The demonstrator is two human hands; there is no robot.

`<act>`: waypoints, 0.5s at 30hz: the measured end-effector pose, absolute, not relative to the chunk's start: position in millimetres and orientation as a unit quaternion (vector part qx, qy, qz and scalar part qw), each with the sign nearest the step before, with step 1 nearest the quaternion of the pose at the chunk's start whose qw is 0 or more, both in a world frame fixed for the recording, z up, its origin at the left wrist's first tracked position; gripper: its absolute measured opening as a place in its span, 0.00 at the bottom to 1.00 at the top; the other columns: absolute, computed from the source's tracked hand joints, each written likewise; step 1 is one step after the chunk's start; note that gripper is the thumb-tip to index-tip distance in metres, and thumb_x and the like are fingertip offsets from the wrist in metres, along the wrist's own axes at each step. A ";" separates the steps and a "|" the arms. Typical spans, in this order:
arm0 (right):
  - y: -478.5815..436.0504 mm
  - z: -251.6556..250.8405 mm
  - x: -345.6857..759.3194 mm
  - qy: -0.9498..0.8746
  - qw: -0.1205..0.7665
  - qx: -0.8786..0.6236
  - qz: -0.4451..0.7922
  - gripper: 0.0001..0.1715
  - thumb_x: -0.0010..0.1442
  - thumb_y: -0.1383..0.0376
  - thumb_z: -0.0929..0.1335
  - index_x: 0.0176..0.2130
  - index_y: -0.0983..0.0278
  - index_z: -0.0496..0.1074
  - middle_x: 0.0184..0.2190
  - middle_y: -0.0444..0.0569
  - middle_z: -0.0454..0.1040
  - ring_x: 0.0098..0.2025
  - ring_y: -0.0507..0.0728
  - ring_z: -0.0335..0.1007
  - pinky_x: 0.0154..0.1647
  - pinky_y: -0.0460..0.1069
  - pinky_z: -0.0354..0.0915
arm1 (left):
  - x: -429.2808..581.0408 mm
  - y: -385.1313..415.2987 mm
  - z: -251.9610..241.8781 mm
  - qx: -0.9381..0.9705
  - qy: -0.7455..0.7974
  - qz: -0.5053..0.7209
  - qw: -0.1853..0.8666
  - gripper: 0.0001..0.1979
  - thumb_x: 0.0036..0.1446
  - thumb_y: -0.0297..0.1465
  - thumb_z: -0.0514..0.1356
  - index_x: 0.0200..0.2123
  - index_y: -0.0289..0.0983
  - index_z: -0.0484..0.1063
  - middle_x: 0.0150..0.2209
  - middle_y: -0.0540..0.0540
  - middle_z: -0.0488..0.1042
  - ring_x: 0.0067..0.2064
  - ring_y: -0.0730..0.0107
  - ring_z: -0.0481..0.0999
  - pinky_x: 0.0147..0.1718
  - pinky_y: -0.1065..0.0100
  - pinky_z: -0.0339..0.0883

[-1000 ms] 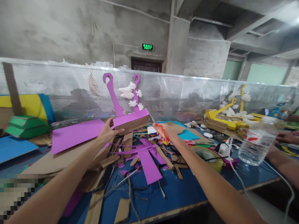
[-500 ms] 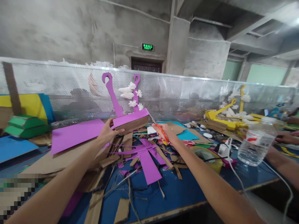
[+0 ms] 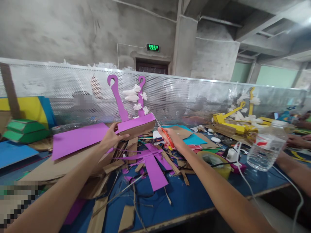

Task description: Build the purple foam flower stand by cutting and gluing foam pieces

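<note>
My left hand (image 3: 112, 136) is closed on the near left end of a purple-topped cardboard box piece (image 3: 138, 127), whose brown side faces me. Orange-handled scissors (image 3: 168, 137) are in my right hand (image 3: 171, 134), with their blades reaching up to the piece's right end. Whether the blades are parted I cannot tell. Behind the piece stand two purple hook-topped cutouts (image 3: 119, 100), and white tufts (image 3: 137, 106) cling around the right one. Below my hands lie purple offcuts (image 3: 155, 171) and strips of cardboard (image 3: 127, 218).
A purple sheet (image 3: 79, 139) and a green faceted block (image 3: 25, 131) lie at left. To the right are a tape roll (image 3: 216, 163), a water bottle (image 3: 266, 147), white cables (image 3: 245, 181) and a yellow model (image 3: 228, 124). Another person's arm (image 3: 295, 166) rests beyond the bottle. A perforated metal screen (image 3: 182, 97) runs behind.
The view has shifted very slightly. Both hands, the purple piece and the scissors keep nearly the same position.
</note>
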State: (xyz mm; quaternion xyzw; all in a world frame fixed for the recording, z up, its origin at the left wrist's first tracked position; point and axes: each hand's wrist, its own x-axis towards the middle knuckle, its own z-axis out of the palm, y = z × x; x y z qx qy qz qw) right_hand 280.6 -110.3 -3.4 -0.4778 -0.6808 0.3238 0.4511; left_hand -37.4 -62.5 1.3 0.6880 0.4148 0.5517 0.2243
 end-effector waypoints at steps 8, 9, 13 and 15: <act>-110.8 -3.4 281.0 -0.684 0.483 -0.459 0.298 0.35 0.54 0.32 0.65 0.28 0.61 0.59 0.15 0.38 0.58 0.15 0.49 0.55 0.13 0.44 0.53 | -35.5 -63.9 0.4 0.695 0.408 0.548 0.224 0.40 0.37 0.34 0.75 0.54 0.41 0.65 0.57 0.39 0.73 0.60 0.51 0.72 0.59 0.50 0.68; -110.4 -4.0 281.1 -0.684 0.487 -0.457 0.294 0.35 0.54 0.33 0.65 0.28 0.61 0.59 0.15 0.38 0.57 0.15 0.49 0.54 0.13 0.44 0.53 | -35.0 -64.7 0.9 0.695 0.409 0.548 0.223 0.40 0.38 0.34 0.75 0.55 0.41 0.64 0.57 0.39 0.73 0.60 0.51 0.72 0.59 0.50 0.68; -108.2 -7.2 279.9 -0.674 0.496 -0.469 0.283 0.35 0.54 0.33 0.65 0.28 0.61 0.60 0.14 0.37 0.56 0.14 0.48 0.54 0.12 0.43 0.52 | -34.9 -65.2 2.1 0.701 0.410 0.544 0.212 0.40 0.38 0.35 0.75 0.55 0.40 0.65 0.57 0.39 0.73 0.60 0.50 0.72 0.59 0.49 0.68; -107.0 -8.1 279.1 -0.666 0.501 -0.478 0.277 0.34 0.54 0.33 0.65 0.28 0.61 0.61 0.14 0.37 0.57 0.14 0.48 0.54 0.12 0.43 0.52 | -36.2 -63.7 1.3 0.704 0.409 0.542 0.209 0.40 0.39 0.36 0.75 0.56 0.40 0.65 0.57 0.39 0.73 0.60 0.50 0.72 0.59 0.49 0.68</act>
